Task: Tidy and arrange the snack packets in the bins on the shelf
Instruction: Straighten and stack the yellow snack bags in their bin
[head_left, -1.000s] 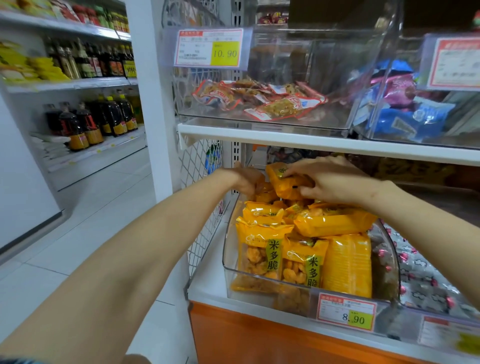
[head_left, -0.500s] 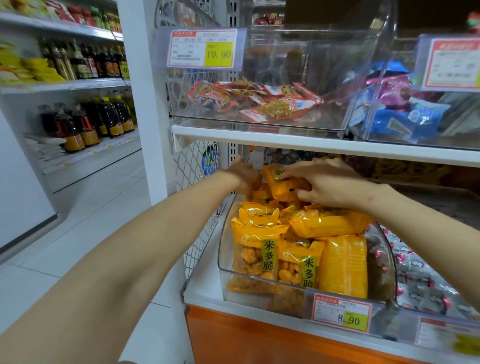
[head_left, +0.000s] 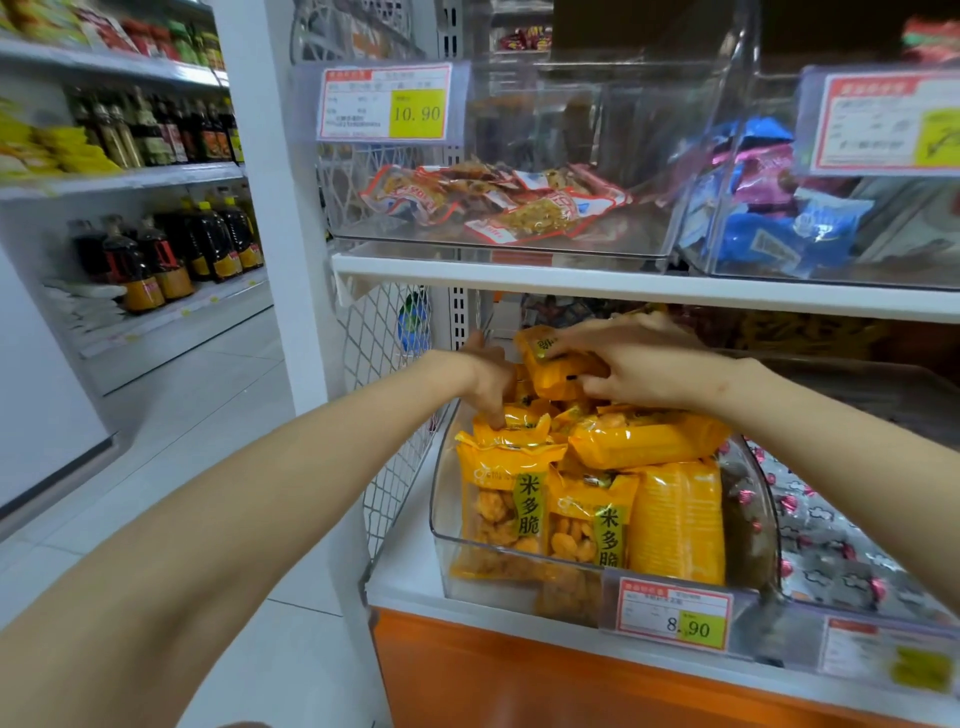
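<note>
A clear plastic bin (head_left: 440, 499) on the lower shelf is full of yellow snack packets (head_left: 506, 501), some upright at the front and others lying across the top. My right hand (head_left: 641, 364) reaches over the back of the pile and grips one yellow packet (head_left: 553, 371), fingers over its top and thumb beneath. My left hand (head_left: 488, 382) is at the bin's back left, its fingers pointing down and pressing on the top of a packet there. The packets deeper in the bin are hidden by both hands.
The white shelf (head_left: 623, 283) above carries a clear bin of red and white packets (head_left: 498, 205) and a bin of blue and pink packets (head_left: 779, 228). Another bin of patterned packets (head_left: 831, 545) stands to the right. A wire mesh side panel (head_left: 384, 364) borders the left.
My left hand's fingers have slid down from behind the held packet onto the packets in front. My right hand keeps its hold on the yellow packet and has barely shifted.
</note>
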